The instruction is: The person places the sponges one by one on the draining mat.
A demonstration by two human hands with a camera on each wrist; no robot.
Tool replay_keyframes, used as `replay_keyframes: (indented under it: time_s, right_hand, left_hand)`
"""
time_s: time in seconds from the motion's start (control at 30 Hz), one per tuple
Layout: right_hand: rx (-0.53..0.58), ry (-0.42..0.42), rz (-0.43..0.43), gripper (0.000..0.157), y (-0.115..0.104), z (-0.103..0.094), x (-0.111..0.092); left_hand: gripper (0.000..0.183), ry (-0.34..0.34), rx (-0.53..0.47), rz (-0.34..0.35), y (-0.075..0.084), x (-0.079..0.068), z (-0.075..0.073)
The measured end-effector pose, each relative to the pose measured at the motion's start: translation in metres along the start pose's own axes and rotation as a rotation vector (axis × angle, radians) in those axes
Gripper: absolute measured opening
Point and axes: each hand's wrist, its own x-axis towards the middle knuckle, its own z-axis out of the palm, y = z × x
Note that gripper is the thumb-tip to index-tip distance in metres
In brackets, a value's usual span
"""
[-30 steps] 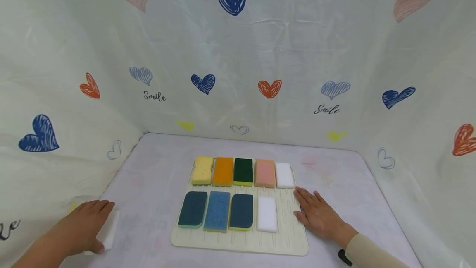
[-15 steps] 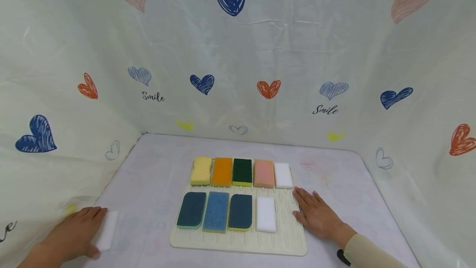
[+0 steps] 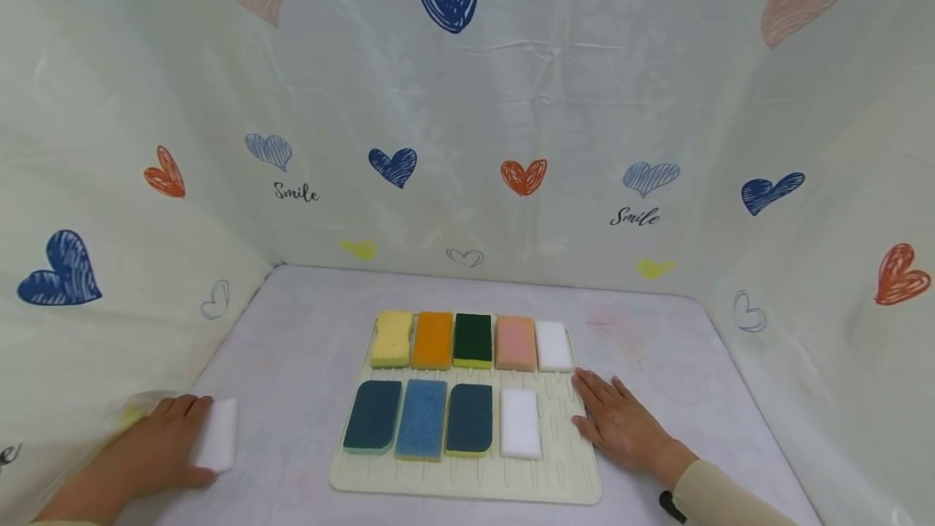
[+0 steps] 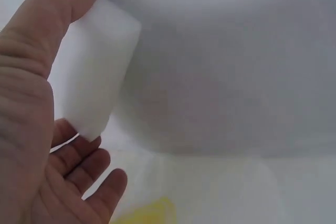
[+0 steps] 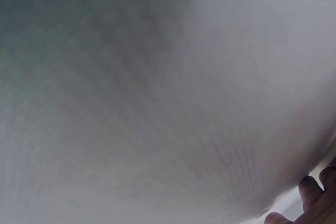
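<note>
At the far left of the head view, my left hand (image 3: 155,446) grips a white sponge (image 3: 220,437) between thumb and fingers. The left wrist view shows this white sponge (image 4: 100,69) tilted, thumb at one end and fingertips at the other. My right hand (image 3: 624,428) lies with extended fingers on the right edge of a cream ribbed mat (image 3: 566,473). Only a few fingers (image 5: 312,192) of it show in the right wrist view. On the mat's front row, the closest sponge to that hand is another white sponge (image 3: 520,424).
The mat's back row holds a yellow sponge (image 3: 392,338), an orange sponge (image 3: 433,339), a dark green one, a pink sponge (image 3: 515,342) and a white one. Dark blue and light blue sponges (image 3: 420,419) fill the front row's left. Heart-printed sheeting (image 3: 467,88) walls the table.
The left hand has shifted slightly left, then closed on the white sponge, which has tilted up from lying flat. The right hand stays on the mat's edge. The head view has drifted slightly.
</note>
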Motion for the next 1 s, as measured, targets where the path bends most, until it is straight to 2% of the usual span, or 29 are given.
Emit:
replay_keyframes:
  time_s: [0.03,0.07,0.3,0.43,0.53,0.73,1.0]
  right_hand:
    - [-0.001,0.006,0.000,0.068,0.000,0.000,0.000]
    - [0.003,0.009,-0.001,0.067,0.000,-0.001,0.000]
    - [0.020,0.016,-0.011,0.067,-0.001,-0.001,0.000]
    - [-0.004,-0.006,-0.009,0.068,-0.001,0.000,-0.001]
    - [-0.001,-0.027,-0.002,0.068,-0.001,-0.001,0.000]
    - [-0.003,-0.043,0.001,0.069,-0.001,-0.002,0.000]
    - [-0.014,-0.030,-0.017,0.069,0.001,-0.003,0.001]
  left_hand:
    - [0.117,0.058,0.010,0.017,0.002,0.005,-0.001]
    - [0.116,0.078,0.017,0.016,0.006,0.010,-0.002]
    - [0.101,0.404,0.094,0.135,0.027,0.050,-0.003]
    - [0.099,0.530,0.125,0.175,0.037,0.072,-0.002]
    - [0.099,0.566,0.140,0.182,0.046,0.083,-0.004]
    - [0.103,0.589,0.173,0.195,0.068,0.100,-0.012]
    - [0.106,0.526,0.157,0.169,0.107,0.119,-0.030]
